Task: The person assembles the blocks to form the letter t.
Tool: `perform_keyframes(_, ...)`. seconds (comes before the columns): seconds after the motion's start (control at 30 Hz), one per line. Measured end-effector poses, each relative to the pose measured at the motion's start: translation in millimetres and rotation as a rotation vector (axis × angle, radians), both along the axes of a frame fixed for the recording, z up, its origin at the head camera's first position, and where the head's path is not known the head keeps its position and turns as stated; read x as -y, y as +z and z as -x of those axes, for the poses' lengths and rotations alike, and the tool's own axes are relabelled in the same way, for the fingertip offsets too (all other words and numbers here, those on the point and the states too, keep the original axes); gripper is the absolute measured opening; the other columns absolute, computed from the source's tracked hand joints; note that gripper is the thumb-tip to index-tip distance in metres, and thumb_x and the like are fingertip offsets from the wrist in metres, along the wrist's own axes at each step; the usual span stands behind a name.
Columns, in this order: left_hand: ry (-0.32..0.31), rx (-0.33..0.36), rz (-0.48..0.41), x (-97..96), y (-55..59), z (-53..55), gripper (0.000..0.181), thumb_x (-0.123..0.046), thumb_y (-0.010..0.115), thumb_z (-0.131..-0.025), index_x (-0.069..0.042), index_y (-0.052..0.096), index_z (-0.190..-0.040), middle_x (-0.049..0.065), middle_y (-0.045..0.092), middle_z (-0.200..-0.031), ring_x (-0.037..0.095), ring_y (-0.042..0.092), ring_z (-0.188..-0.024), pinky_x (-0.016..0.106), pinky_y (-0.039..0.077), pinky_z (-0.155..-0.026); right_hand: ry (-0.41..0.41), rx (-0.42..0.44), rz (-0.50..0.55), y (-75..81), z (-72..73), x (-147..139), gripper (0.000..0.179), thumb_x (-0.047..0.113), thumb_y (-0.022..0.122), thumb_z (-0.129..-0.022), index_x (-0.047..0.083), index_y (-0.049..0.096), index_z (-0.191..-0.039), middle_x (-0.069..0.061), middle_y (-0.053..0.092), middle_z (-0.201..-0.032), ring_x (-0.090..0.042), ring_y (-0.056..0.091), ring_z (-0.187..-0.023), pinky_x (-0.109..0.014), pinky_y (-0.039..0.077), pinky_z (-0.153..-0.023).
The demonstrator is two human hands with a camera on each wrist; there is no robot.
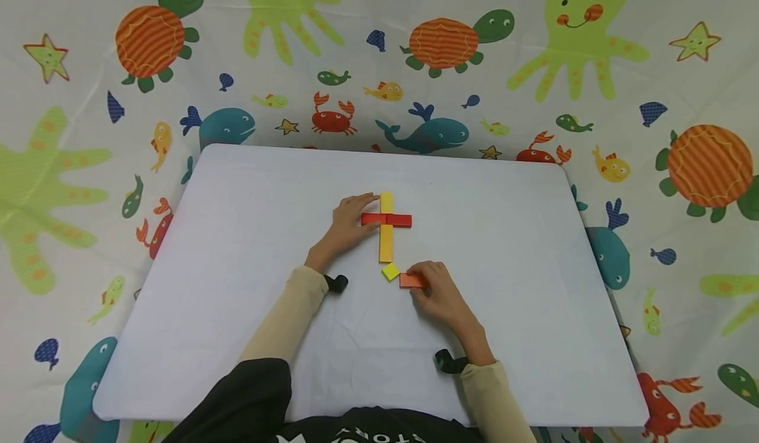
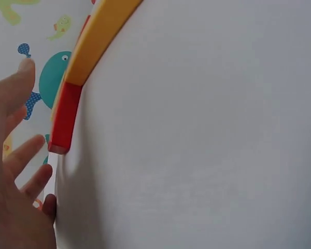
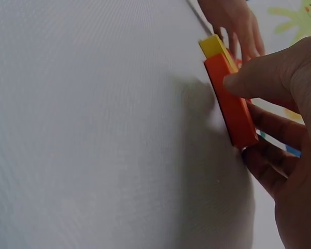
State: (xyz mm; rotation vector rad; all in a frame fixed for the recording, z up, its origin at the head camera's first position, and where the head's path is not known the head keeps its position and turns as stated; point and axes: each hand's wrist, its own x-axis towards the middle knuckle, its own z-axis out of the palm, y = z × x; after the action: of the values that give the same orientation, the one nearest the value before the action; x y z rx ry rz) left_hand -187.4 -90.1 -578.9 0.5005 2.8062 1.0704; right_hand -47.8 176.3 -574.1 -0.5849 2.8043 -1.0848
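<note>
Flat wooden blocks form a cross on the table: a yellow block [image 1: 386, 244] below, another yellow block [image 1: 387, 202] above, and a left red block [image 1: 372, 219] beside a right red block [image 1: 400, 221]. My left hand [image 1: 350, 222] is spread around the left red block's outer end; in the left wrist view its fingers [image 2: 28, 150] look apart from the red block [image 2: 66, 116]. Below the cross, a small yellow block [image 1: 390, 271] lies turned at an angle. My right hand [image 1: 437, 291] pinches an orange block [image 3: 228, 98] between thumb and fingers, close to that small block's right side.
A white table [image 1: 249, 192] lies beneath the blocks. Behind and around it hangs a cloth [image 1: 379, 34] printed with sea animals. Black wrist straps [image 1: 337, 284] sit on both wrists.
</note>
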Motion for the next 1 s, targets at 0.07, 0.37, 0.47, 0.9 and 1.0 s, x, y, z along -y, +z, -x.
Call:
perform_keyframes(0.07,0.028,-0.03,-0.013,2.3,0.9,-3.8,0.064,-0.039,0.069,-0.099,-0.024,0.047,-0.157,0.006,0.044,-0.165,0.034,0.034,-0.152,0.063,0.028,-0.122,0.009,0.008,0.001,0.2,1.0,0,0.039,0.004,0.078,-0.089,0.011,0.064,-0.125,-0.007,0.068,-0.127,-0.028,0.056,-0.121,-0.047,0.051,-0.106)
perform_keyframes(0.37,0.252,-0.242,-0.18,-0.8,11.0,-42.4,0.028,-0.02,0.071,-0.099,-0.01,0.068,-0.125,0.008,0.071,-0.124,0.028,0.064,-0.113,0.046,0.052,-0.097,0.055,-0.014,-0.032,4.4,2.6,-2,0.044,0.009,0.081,-0.089,0.01,0.064,-0.13,-0.006,0.068,-0.13,-0.027,0.057,-0.121,-0.046,0.052,-0.104)
perform_keyframes(0.47,0.3,-0.226,-0.23,-2.7,13.0,-59.4,0.021,-0.019,0.072,-0.099,-0.008,0.07,-0.116,0.008,0.074,-0.112,0.025,0.067,-0.101,0.039,0.054,-0.085,0.073,-0.001,-0.042,6.7,3.6,-4,0.044,0.011,0.08,-0.09,0.011,0.064,-0.131,-0.005,0.067,-0.131,-0.026,0.056,-0.121,-0.045,0.052,-0.105)
perform_keyframes(0.9,0.22,-0.112,-0.124,-11.8,12.1,-116.1,0.018,-0.029,0.077,-0.095,-0.015,0.072,-0.106,0.0,0.073,-0.096,0.014,0.059,-0.081,0.028,0.047,-0.071,0.1,0.02,-0.043,3.3,6.7,-10,0.043,0.012,0.081,-0.09,0.011,0.064,-0.13,-0.005,0.067,-0.13,-0.026,0.056,-0.12,-0.046,0.052,-0.104)
perform_keyframes(1.0,0.175,-0.116,-0.023,-17.3,7.7,-125.4,0.024,-0.033,0.079,-0.093,-0.015,0.072,-0.108,-0.001,0.072,-0.099,0.015,0.06,-0.086,0.03,0.049,-0.074,0.109,0.009,-0.041,3.4,7.1,-10,0.042,0.012,0.081,-0.09,0.011,0.065,-0.129,-0.005,0.067,-0.13,-0.025,0.056,-0.12,-0.045,0.053,-0.104)
